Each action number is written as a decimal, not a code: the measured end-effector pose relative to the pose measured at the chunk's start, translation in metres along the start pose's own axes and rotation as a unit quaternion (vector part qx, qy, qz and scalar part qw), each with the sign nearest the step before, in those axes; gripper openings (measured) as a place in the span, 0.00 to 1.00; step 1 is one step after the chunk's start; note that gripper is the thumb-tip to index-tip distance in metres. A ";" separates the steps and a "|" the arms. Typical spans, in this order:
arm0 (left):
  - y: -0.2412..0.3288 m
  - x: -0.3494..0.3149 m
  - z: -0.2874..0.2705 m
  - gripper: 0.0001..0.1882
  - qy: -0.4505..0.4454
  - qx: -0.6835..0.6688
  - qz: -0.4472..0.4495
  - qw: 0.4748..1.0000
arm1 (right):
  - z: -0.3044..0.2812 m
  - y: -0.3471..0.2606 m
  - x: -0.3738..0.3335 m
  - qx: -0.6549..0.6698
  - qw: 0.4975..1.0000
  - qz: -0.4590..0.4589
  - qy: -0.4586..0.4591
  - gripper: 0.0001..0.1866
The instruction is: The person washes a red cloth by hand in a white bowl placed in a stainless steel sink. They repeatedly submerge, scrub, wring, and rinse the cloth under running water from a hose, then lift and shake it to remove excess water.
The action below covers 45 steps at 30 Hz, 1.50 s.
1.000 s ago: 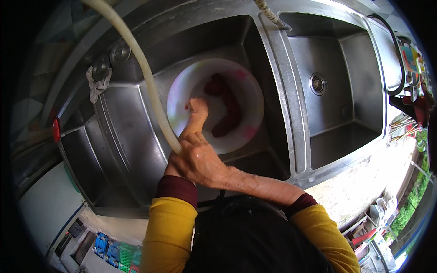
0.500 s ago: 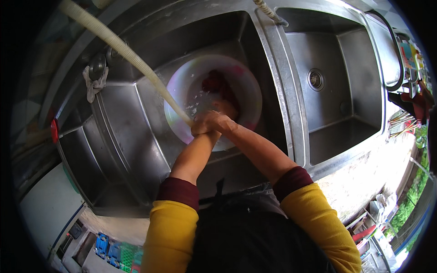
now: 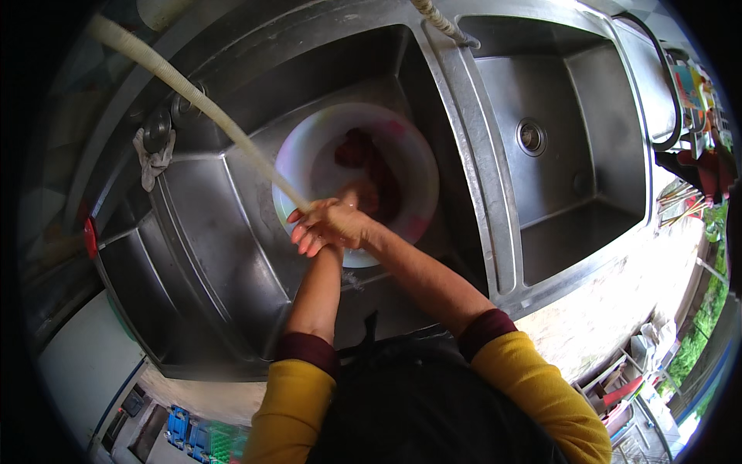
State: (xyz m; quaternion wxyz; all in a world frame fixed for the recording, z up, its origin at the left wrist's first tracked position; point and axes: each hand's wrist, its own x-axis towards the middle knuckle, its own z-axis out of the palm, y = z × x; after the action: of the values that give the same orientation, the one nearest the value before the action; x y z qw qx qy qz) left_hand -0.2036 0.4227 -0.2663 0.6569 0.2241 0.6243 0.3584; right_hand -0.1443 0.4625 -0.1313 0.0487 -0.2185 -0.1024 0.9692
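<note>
A pale, translucent basin [image 3: 421, 174] with pink patches sits in the large sink, holding water and dark red pieces [image 3: 376, 170] that look like meat. Over the near rim, my right hand [image 3: 334, 223] lies across my left wrist with its fingers stretched apart, gripping nothing. My left hand [image 3: 357, 193] reaches past it over the basin; it is partly covered and smeared, so its fingers are unclear. A ribbed cream hose [image 3: 232, 127] slants down from the upper left, its lower end beside my hands.
To the right is a second metal sink [image 3: 560, 139] with a drain [image 3: 531, 137]. A short ribbed pipe [image 3: 446, 23] hangs over the divider. On the left, a pale cloth [image 3: 154, 161] hangs near a metal knob. Blue and green crates [image 3: 197, 439] stand at lower left.
My right hand's fingers have gone from wrapped round my left wrist to stretched out and spread. Both hands have shifted slightly left and toward me.
</note>
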 end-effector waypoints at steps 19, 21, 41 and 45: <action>0.078 -0.077 0.010 0.15 0.074 -0.110 0.166 0.977 | -0.175 0.045 0.079 0.030 0.965 -0.116 0.235 0.09; 0.079 -0.083 0.013 0.17 0.074 -0.124 0.217 0.966 | -0.187 0.042 0.096 -0.218 0.929 -0.078 0.288 0.10; 0.162 -0.078 0.065 0.09 -0.067 0.161 0.164 0.971 | -0.128 0.005 0.091 -0.995 0.021 0.008 0.095 0.05; 0.159 -0.044 0.053 0.16 -0.215 0.213 0.057 0.951 | -0.158 0.021 0.104 -0.992 0.008 -0.079 0.093 0.07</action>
State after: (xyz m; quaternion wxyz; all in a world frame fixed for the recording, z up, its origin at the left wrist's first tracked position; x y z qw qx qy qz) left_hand -0.1804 0.5001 -0.1126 0.6912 0.4658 0.5160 0.1974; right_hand -0.1704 0.4842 -0.3188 -0.1299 -0.1318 -0.9756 -0.1178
